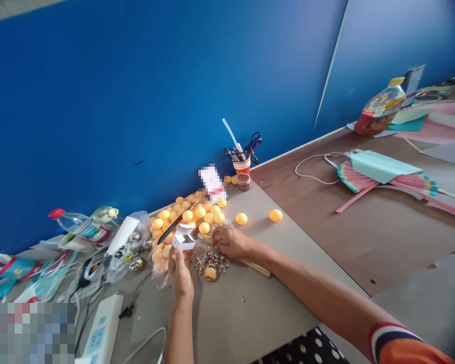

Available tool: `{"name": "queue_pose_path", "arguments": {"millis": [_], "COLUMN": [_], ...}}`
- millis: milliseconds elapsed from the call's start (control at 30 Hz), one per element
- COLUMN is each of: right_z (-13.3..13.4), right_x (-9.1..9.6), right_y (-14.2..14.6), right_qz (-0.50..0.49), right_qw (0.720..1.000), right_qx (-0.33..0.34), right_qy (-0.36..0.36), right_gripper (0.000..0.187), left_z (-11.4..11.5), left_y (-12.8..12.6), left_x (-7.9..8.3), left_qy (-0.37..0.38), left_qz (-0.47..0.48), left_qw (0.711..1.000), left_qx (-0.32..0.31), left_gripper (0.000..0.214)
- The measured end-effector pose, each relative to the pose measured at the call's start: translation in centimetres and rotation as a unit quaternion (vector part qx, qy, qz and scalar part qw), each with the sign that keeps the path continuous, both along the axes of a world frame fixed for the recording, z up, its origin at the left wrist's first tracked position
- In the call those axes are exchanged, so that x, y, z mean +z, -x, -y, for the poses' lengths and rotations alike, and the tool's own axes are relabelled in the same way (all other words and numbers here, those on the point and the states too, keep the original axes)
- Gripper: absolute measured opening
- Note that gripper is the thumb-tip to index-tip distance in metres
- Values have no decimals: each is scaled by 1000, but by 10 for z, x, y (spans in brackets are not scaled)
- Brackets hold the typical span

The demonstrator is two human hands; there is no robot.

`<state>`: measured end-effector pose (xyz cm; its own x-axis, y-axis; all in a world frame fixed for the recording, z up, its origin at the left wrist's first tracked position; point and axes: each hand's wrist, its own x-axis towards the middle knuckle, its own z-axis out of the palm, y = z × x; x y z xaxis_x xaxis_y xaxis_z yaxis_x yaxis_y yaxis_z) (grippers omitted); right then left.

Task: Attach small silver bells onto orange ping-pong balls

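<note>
My left hand [181,275] grips a small white box [185,242] with its flap raised and a dark inside showing. To the right, my right hand [230,241] hovers at or just above the far side of a heap of small shiny metal beads [217,262]. Its fingers are curled together, and whatever they hold is hidden. A yellow ball partly covered with shiny pieces [210,272] rests among the beads. Beneath the right wrist runs a thin wooden strip [258,268]. Many orange-yellow balls [200,211] lie behind both hands, some in clear plastic.
Two loose balls sit apart, one ball [275,215] farther right. A paper cup [242,166] holds scissors and pens beside a small lidded jar [244,182]. Leftward are a red-capped bottle [79,225], cables and a power strip [103,328]. A fan-shaped paper craft [387,169] lies right.
</note>
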<state>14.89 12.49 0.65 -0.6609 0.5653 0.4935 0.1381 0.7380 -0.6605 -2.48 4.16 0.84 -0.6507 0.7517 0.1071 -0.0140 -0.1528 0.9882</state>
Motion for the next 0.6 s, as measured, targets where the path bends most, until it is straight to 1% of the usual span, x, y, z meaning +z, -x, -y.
{"name": "queue_pose_path", "arguments": {"millis": [133, 267, 333, 433, 600], "right_z": [2, 5, 8, 10, 7], "right_x": [6, 6, 5, 6, 9], "right_y": [-2, -2, -1, -1, -4], "right_qz": [-1, 44, 70, 92, 70], "right_qw": [999, 997, 995, 993, 996], "right_qx": [-24, -12, -18, -30, -43], "right_qy": [-33, -66, -72, -71, -36], "right_gripper": [19, 27, 31, 33, 33], "left_z": [1, 1, 1, 1, 0], "left_y": [4, 6, 7, 7, 7], "left_x": [-4, -5, -5, -5, -5], "left_qy": [17, 29, 39, 44, 40], "left_qz": [-41, -60, -65, -67, -75], "left_qw": [999, 998, 997, 997, 996], "left_qx": [-1, -7, -4, -1, 9], "left_gripper": [52, 52, 52, 51, 51]}}
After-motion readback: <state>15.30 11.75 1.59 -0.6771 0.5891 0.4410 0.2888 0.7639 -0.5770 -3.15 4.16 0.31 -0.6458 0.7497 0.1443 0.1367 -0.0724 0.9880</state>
